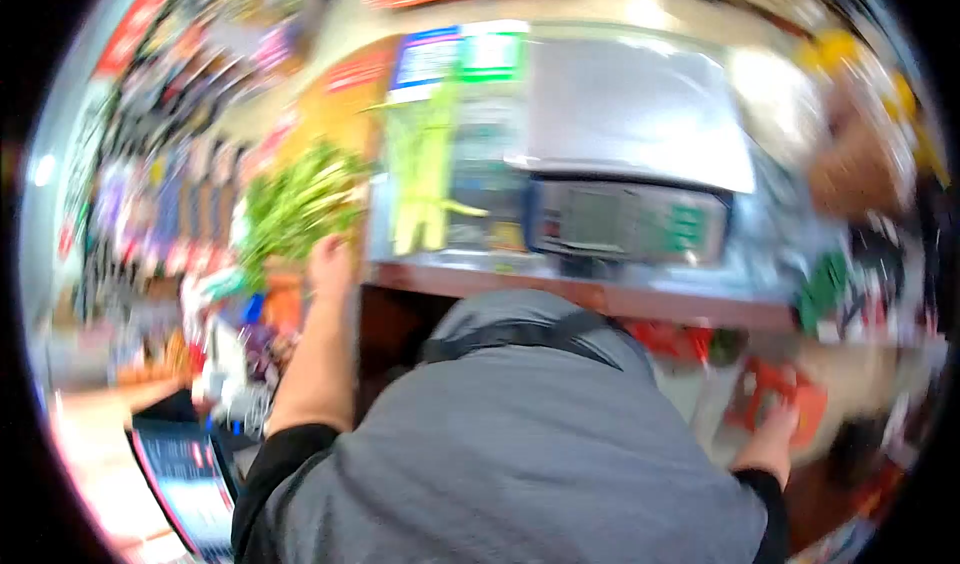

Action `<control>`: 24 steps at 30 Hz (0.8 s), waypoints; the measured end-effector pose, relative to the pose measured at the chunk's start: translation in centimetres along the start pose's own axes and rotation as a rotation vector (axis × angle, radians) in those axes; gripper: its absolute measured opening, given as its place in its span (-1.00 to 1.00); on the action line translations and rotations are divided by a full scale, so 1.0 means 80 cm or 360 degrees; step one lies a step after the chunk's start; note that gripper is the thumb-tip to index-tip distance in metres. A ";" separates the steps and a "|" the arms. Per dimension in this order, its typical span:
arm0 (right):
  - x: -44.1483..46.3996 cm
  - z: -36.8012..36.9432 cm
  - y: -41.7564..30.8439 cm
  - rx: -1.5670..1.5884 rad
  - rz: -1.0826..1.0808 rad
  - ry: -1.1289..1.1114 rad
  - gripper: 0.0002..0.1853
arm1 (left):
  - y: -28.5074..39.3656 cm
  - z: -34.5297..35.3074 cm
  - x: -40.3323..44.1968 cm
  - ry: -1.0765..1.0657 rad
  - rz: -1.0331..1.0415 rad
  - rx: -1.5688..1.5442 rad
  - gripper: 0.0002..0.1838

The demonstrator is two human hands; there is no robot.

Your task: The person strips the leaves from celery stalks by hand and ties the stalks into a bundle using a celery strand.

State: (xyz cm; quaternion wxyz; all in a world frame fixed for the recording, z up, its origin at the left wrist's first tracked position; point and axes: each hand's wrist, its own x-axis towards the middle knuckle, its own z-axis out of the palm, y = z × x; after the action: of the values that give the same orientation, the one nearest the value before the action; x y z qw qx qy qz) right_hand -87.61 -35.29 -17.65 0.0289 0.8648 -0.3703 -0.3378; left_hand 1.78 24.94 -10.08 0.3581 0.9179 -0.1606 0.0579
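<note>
Leafy greens (pixel 300 204) are bunched at the left of the counter, with my left hand (pixel 332 264) closed at their lower right, on the stems. To the right of them, long green stalks (pixel 425 174) lie upright in view on the counter. A weighing scale (pixel 630 219) with a metal plate stands right of the stalks. Low at the right, my right hand (pixel 780 421) is at a red-orange object (pixel 800 399); blur hides its fingers and whether it grips that object.
The counter edge (pixel 690 307) runs in front of my body. Clear plastic bags (pixel 860 134) with brown contents sit at the right. Many small packaged goods (pixel 180 194) line the left side. A screen (pixel 185 474) is at the lower left.
</note>
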 end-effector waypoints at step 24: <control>-0.176 -0.891 -0.657 0.0849 -0.1728 0.1083 -0.06 | 0.064 -0.069 0.159 -0.0233 0.0309 0.0101 -0.77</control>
State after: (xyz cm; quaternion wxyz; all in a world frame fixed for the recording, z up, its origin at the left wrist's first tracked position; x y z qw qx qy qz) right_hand -18.78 -2.18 29.35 -0.2431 0.9632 0.0740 0.0881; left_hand 12.05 21.90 0.03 0.3090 0.9107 -0.2726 0.0302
